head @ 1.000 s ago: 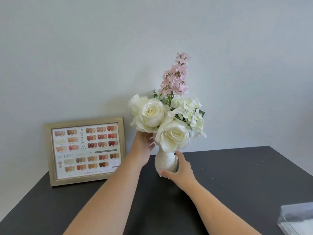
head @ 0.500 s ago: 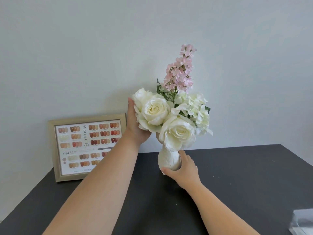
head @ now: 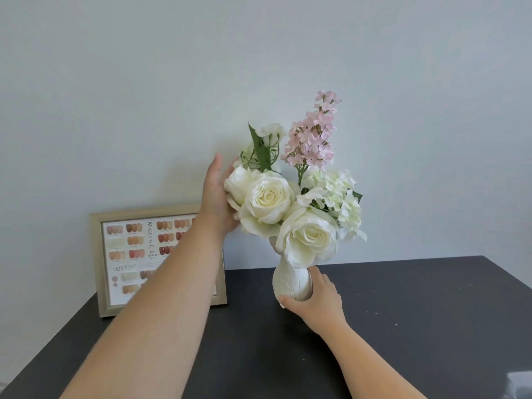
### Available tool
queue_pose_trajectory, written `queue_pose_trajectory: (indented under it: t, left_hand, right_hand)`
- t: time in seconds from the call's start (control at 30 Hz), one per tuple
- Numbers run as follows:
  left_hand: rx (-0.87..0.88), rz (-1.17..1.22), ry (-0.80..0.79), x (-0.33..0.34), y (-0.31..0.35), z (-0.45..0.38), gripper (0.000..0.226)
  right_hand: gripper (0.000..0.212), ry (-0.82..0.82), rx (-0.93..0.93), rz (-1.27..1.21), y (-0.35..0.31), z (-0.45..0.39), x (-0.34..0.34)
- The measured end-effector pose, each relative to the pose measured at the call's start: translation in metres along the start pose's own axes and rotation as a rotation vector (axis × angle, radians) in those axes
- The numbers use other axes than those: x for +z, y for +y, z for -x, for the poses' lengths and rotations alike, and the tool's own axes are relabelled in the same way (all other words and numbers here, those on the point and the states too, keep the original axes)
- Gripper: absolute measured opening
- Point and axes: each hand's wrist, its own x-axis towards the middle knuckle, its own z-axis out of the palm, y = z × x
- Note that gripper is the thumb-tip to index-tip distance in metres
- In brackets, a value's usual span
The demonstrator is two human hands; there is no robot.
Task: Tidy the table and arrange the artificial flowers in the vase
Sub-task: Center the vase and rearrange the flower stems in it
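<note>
A small white vase [head: 290,283] stands on the black table [head: 403,312] near the wall. It holds white roses [head: 267,200], a pale hydrangea cluster [head: 342,200], a pink flower spike [head: 313,139] and a small white bloom with green leaves [head: 263,145] at the back left. My right hand [head: 316,305] is wrapped around the vase's lower right side. My left hand [head: 216,197] is raised with fingers extended, its palm pressed against the left side of the roses; its fingertips are hidden behind the flowers.
A gold-framed colour chart [head: 135,254] leans against the wall at the back left, partly behind my left forearm. A clear plastic item [head: 521,384] shows at the lower right corner. The table's right edge runs diagonally at the right.
My left hand rose from under the roses to their left side and spread them; a small bloom with leaves now shows at the back. My right hand kept hold of the vase.
</note>
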Motion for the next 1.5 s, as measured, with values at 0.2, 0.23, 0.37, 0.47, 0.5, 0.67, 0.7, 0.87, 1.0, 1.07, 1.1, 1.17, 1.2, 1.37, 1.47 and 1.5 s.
queue_pose_trajectory:
  t: [0.2, 0.23, 0.37, 0.47, 0.5, 0.67, 0.7, 0.87, 1.0, 1.07, 1.1, 1.17, 1.2, 1.37, 1.47, 1.5]
  left_hand:
    - [0.038, -0.62, -0.023, 0.024, 0.057, -0.016, 0.06]
    - [0.053, -0.749, -0.007, 0.033, 0.063, -0.016, 0.068]
    - [0.139, -1.178, -0.058, 0.068, 0.065, -0.009, 0.061]
    - [0.237, -1.565, 0.049, 0.085, 0.058, 0.001, 0.074]
    - [0.283, -1.775, 0.109, 0.088, 0.055, 0.005, 0.076]
    - [0.35, -2.275, 0.083, 0.087, 0.047, 0.025, 0.057]
    - [0.316, -2.309, 0.051, 0.087, 0.045, 0.027, 0.055]
    - [-0.047, -2.395, -0.127, 0.092, 0.033, 0.03, 0.054]
    - [-0.13, -2.281, -0.076, 0.09, 0.051, 0.029, 0.056]
    - [0.091, -2.134, 0.064, 0.084, 0.061, 0.031, 0.052]
    - [0.229, -2.005, 0.109, 0.082, 0.063, 0.033, 0.049]
    - [0.403, -1.731, 0.042, 0.08, 0.058, 0.038, 0.042]
    - [0.437, -1.678, -0.028, 0.081, 0.054, 0.041, 0.037]
    - [0.472, -1.739, -0.044, 0.086, 0.03, 0.039, 0.021]
    - [0.446, -1.738, -0.037, 0.086, 0.023, 0.04, 0.023]
    - [0.457, -1.719, -0.051, 0.086, 0.024, 0.041, 0.022]
  right_hand:
    - [0.092, 0.001, -0.004, -0.004, 0.001, -0.002, 0.001]
    - [0.093, 0.0, 0.002, -0.005, 0.001, -0.002, 0.001]
    - [0.093, 0.005, 0.001, 0.0, 0.003, -0.001, 0.002]
    - [0.091, 0.009, -0.008, 0.007, 0.003, -0.002, 0.002]
    - [0.091, 0.01, -0.007, 0.008, 0.003, -0.002, 0.002]
    - [0.092, 0.017, -0.015, 0.016, 0.004, -0.002, 0.003]
    - [0.092, 0.018, -0.019, 0.016, 0.004, -0.002, 0.003]
    - [0.091, 0.01, -0.02, 0.03, 0.002, -0.001, 0.002]
    - [0.091, 0.008, -0.025, 0.007, 0.001, 0.001, 0.0]
    - [0.09, 0.004, -0.026, 0.005, 0.0, 0.002, -0.001]
    - [0.091, 0.0, -0.023, 0.008, -0.001, 0.002, -0.002]
    - [0.091, -0.001, -0.023, 0.01, -0.001, 0.002, -0.001]
    - [0.091, 0.002, -0.024, 0.009, -0.001, 0.002, -0.001]
    - [0.093, 0.006, -0.023, 0.013, -0.001, 0.002, -0.001]
    - [0.093, -0.001, -0.018, 0.023, -0.001, 0.002, -0.002]
    - [0.093, -0.003, -0.02, 0.027, 0.0, 0.002, -0.002]
